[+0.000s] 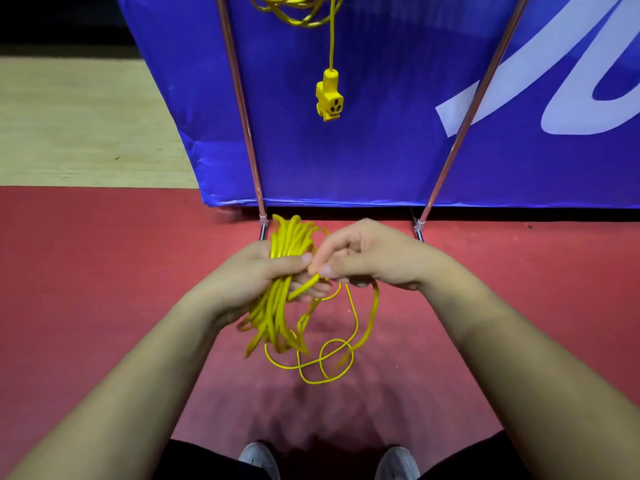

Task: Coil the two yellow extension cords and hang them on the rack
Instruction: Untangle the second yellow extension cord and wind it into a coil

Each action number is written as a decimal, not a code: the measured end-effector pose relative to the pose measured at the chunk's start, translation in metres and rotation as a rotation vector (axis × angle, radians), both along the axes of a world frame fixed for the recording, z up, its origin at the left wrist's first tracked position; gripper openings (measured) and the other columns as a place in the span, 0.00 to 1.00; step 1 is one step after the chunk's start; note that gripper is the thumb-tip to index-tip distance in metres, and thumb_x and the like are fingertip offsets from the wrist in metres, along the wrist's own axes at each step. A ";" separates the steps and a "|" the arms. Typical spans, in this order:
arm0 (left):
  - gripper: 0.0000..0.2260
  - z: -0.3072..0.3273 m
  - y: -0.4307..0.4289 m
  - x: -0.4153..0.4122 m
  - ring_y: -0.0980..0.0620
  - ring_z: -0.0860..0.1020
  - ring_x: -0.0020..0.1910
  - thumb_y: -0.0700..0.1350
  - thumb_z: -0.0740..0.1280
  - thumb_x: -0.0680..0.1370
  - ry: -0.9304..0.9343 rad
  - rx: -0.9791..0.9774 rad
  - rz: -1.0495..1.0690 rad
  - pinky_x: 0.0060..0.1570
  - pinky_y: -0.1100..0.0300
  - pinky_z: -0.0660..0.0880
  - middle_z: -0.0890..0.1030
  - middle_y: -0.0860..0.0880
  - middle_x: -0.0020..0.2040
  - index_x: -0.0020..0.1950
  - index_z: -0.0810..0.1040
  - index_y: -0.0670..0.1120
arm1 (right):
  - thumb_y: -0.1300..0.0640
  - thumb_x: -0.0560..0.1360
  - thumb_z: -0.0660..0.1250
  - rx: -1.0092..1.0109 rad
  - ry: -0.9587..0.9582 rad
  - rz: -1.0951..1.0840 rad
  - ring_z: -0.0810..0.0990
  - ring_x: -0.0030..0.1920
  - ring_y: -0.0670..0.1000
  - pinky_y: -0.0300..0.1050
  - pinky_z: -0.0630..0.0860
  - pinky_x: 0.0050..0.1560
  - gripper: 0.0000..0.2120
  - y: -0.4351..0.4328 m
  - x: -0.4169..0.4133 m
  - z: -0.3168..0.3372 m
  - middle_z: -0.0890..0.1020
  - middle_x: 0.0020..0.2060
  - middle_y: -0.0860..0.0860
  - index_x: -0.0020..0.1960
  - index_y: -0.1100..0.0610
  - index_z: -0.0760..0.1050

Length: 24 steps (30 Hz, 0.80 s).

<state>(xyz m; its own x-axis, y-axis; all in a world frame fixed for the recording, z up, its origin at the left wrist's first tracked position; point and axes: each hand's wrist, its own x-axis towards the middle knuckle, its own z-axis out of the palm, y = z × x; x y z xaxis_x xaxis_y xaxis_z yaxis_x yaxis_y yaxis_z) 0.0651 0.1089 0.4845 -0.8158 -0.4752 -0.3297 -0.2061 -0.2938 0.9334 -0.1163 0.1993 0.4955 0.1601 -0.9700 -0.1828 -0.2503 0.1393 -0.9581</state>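
Observation:
My left hand (263, 271) grips a bundle of yellow cord loops (277, 313) at chest height. My right hand (363, 258) pinches a strand of the same cord right beside the left thumb. Loose turns of that cord (329, 362) lie on the red floor below. A second yellow cord coil (298, 10) hangs at the top edge, its upper part cut off by the frame. Its yellow socket end (329, 97) dangles in front of the blue banner. The rack's two metal legs (242, 109) slant down to the floor.
A blue banner (381, 150) stands behind the rack's right leg (474, 109). Red floor (104, 271) lies under me, with pale wood flooring (86, 126) at the left. My grey shoes (259, 459) show at the bottom edge.

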 end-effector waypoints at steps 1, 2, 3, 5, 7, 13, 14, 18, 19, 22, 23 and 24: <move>0.11 0.003 -0.001 0.001 0.43 0.83 0.35 0.44 0.66 0.74 -0.022 -0.049 -0.014 0.37 0.55 0.81 0.83 0.35 0.40 0.47 0.78 0.35 | 0.66 0.76 0.67 -0.023 -0.069 -0.055 0.66 0.26 0.47 0.40 0.61 0.27 0.05 -0.001 -0.004 0.000 0.73 0.26 0.50 0.49 0.60 0.80; 0.10 0.005 -0.003 0.002 0.45 0.80 0.28 0.43 0.67 0.75 -0.025 -0.071 -0.008 0.30 0.59 0.79 0.82 0.37 0.36 0.44 0.77 0.35 | 0.66 0.76 0.67 -0.026 -0.143 -0.105 0.66 0.26 0.47 0.39 0.62 0.27 0.05 -0.001 -0.009 -0.003 0.73 0.27 0.51 0.50 0.60 0.79; 0.09 0.007 -0.007 0.004 0.48 0.76 0.24 0.43 0.67 0.75 0.003 -0.053 0.016 0.26 0.61 0.75 0.79 0.39 0.32 0.42 0.75 0.36 | 0.66 0.76 0.67 -0.021 -0.183 -0.140 0.66 0.26 0.47 0.39 0.63 0.28 0.05 -0.001 -0.017 -0.009 0.74 0.28 0.52 0.51 0.60 0.77; 0.06 0.010 -0.015 0.006 0.51 0.69 0.21 0.41 0.66 0.74 0.091 0.101 0.125 0.23 0.64 0.68 0.74 0.41 0.29 0.42 0.73 0.38 | 0.65 0.76 0.67 -0.002 -0.082 -0.167 0.71 0.29 0.49 0.42 0.69 0.34 0.05 0.003 -0.034 -0.025 0.76 0.29 0.52 0.51 0.62 0.76; 0.04 0.010 -0.021 0.006 0.53 0.67 0.20 0.41 0.65 0.73 0.127 0.263 0.231 0.22 0.65 0.66 0.72 0.44 0.27 0.40 0.72 0.42 | 0.64 0.76 0.68 0.055 0.052 -0.195 0.75 0.34 0.50 0.47 0.72 0.42 0.03 0.008 -0.047 -0.044 0.78 0.32 0.54 0.49 0.63 0.77; 0.09 0.005 -0.016 0.006 0.43 0.81 0.29 0.41 0.66 0.72 -0.097 0.213 0.146 0.30 0.57 0.79 0.82 0.36 0.35 0.48 0.74 0.37 | 0.63 0.75 0.68 0.008 -0.112 -0.484 0.65 0.25 0.48 0.41 0.61 0.31 0.03 0.007 -0.048 -0.051 0.73 0.30 0.53 0.46 0.56 0.77; 0.12 0.003 -0.015 0.006 0.40 0.83 0.35 0.42 0.67 0.70 -0.123 0.198 0.119 0.35 0.53 0.81 0.83 0.33 0.39 0.50 0.75 0.37 | 0.63 0.75 0.69 -0.018 -0.073 -0.464 0.64 0.25 0.47 0.40 0.60 0.30 0.02 0.005 -0.046 -0.043 0.73 0.29 0.53 0.45 0.57 0.78; 0.16 -0.002 -0.008 0.003 0.35 0.83 0.47 0.44 0.67 0.71 -0.093 0.185 0.051 0.47 0.48 0.80 0.82 0.31 0.48 0.55 0.75 0.37 | 0.62 0.74 0.71 -0.093 0.186 -0.229 0.66 0.24 0.41 0.32 0.63 0.27 0.02 0.002 -0.019 -0.012 0.73 0.21 0.44 0.44 0.61 0.82; 0.16 -0.002 -0.006 0.002 0.35 0.83 0.45 0.44 0.67 0.71 -0.084 0.188 0.056 0.45 0.48 0.80 0.82 0.31 0.47 0.54 0.76 0.36 | 0.62 0.74 0.71 -0.107 0.216 -0.187 0.65 0.23 0.41 0.31 0.62 0.27 0.03 0.000 -0.012 -0.009 0.71 0.20 0.44 0.42 0.61 0.82; 0.10 0.000 -0.003 0.000 0.45 0.78 0.27 0.44 0.67 0.72 -0.050 0.178 0.050 0.30 0.56 0.78 0.79 0.41 0.32 0.47 0.76 0.37 | 0.59 0.74 0.71 -0.153 0.231 -0.181 0.62 0.24 0.42 0.36 0.60 0.26 0.09 -0.008 0.004 -0.007 0.68 0.23 0.44 0.39 0.64 0.80; 0.08 0.002 -0.004 0.000 0.49 0.73 0.23 0.43 0.66 0.73 -0.008 0.197 0.054 0.26 0.59 0.74 0.74 0.45 0.28 0.46 0.74 0.39 | 0.57 0.75 0.71 -0.141 0.215 -0.187 0.64 0.24 0.43 0.37 0.61 0.26 0.11 -0.009 0.003 -0.009 0.68 0.24 0.47 0.40 0.65 0.79; 0.05 0.003 -0.006 0.000 0.52 0.68 0.21 0.42 0.65 0.74 0.034 0.237 0.076 0.25 0.60 0.69 0.70 0.48 0.26 0.44 0.72 0.42 | 0.56 0.75 0.70 -0.115 0.205 -0.184 0.67 0.25 0.45 0.38 0.64 0.26 0.13 -0.009 0.001 -0.012 0.70 0.25 0.50 0.41 0.66 0.78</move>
